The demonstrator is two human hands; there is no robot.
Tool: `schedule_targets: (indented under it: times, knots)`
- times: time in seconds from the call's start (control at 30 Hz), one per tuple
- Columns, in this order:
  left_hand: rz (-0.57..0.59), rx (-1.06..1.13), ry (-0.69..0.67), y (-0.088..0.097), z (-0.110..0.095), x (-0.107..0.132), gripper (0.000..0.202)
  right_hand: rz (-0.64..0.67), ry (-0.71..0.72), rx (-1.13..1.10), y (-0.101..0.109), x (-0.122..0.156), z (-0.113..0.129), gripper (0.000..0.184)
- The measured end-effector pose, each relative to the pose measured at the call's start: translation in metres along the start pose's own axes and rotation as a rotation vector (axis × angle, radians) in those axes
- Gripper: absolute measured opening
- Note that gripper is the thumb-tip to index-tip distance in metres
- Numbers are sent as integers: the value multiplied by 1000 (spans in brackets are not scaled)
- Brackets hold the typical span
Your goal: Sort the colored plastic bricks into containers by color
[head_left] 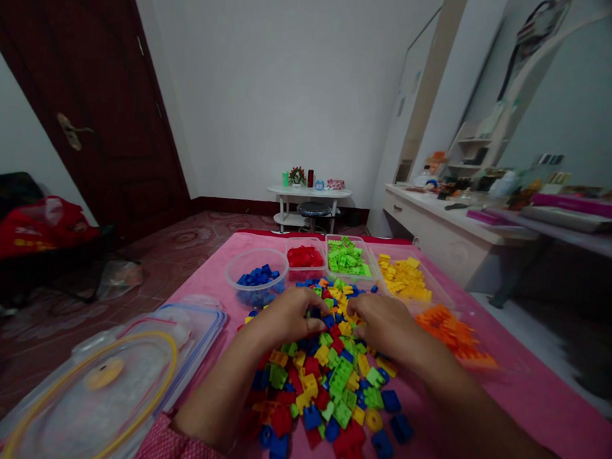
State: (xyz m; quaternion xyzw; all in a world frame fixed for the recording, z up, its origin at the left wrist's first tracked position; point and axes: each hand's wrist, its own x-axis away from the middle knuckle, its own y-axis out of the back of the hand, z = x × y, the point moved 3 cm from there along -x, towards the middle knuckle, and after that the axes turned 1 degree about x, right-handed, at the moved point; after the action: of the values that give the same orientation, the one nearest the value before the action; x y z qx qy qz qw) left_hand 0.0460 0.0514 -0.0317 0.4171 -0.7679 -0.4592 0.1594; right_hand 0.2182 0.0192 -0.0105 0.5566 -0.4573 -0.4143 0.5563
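Observation:
A heap of mixed toy building bricks (336, 376) in red, blue, green and yellow lies on the pink cloth before me. My left hand (296, 313) reaches into the heap's upper part, its thumb and index finger apart beside dark blue bricks. Opposite it, my right hand (384, 317) touches the heap with bent fingers near yellow bricks; a gap shows between thumb and index finger, and the other fingertips are hidden. Behind the heap stand a round tub of blue bricks (258, 277), a box of red bricks (305, 257) and a box of green bricks (347, 257).
Yellow bricks (404, 277) fill a clear box at the right, with orange bricks (453, 335) nearer me. Stacked clear lids (189, 320), one yellow-rimmed, lie at the left. Beyond the pink-covered table (212, 273) are a small white stand (284, 190) and a dresser (436, 228).

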Motion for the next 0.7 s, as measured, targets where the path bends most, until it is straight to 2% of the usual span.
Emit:
schedule_targets:
  times: [0.1,0.17,0.27,0.33,0.43,0.53,0.63,0.7]
  knots:
    - [57,40,-149,-1,-13,5,33,14,-15,-2,-20,-7,-8,44]
    - [107,30,-186,-2,-19,9,39,15,17,-35,-29,-8,-14,49]
    - [200,-14,-168,-4,-23,14,48,9,77,-92,-29,-6,-19,42]
    - [224,-44,-144,-5,-24,16,46,26,73,-100,-25,-5,-21,32]
    - [188,-113,-97,-5,-23,16,30,35,40,-91,-16,-2,-22,19]
    - [141,-148,-91,-3,-21,13,17,7,17,-79,-11,-1,-21,13]
    - [54,-63,-89,3,-20,8,16,-49,10,-71,-11,-2,-20,16]
    - [-35,43,-18,8,-16,4,22,-87,28,-85,-15,-3,-20,21]
